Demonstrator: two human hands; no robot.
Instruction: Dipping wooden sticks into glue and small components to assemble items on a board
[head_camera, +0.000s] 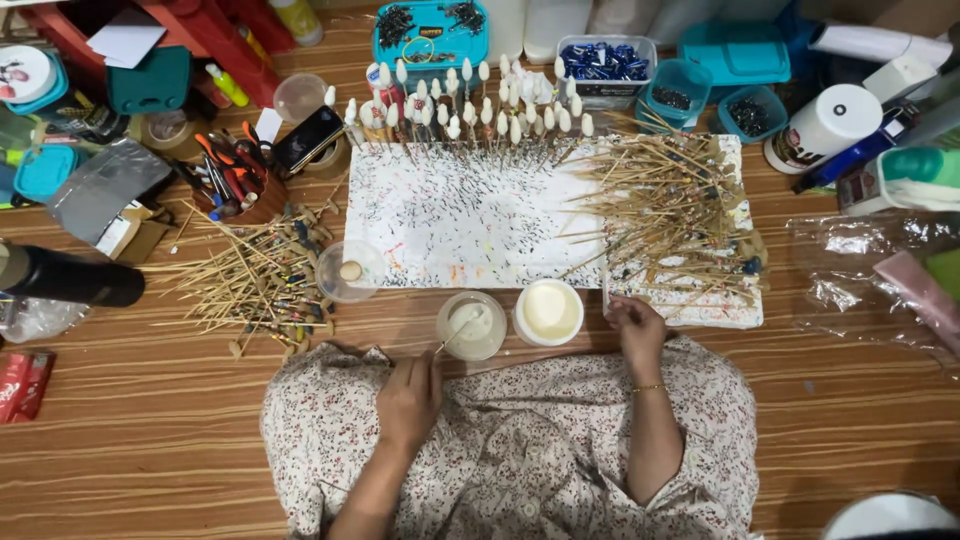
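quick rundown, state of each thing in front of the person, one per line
left hand: holds a thin stick, tip in the clear cup
clear cup: open, whitish liquid inside
white tub: open, full of cream paint
right hand: closed on a small stick at the foam board
foam board: flat, speckled
coated sticks: standing upright

Left hand (408, 398) dipping thin stick (447, 342) into clear cup (471, 325), right hand (636, 328) at speckled foam board (470, 215)

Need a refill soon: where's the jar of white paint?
In the head view, the jar of white paint sits centre, beside the clear cup, just before the speckled foam board.
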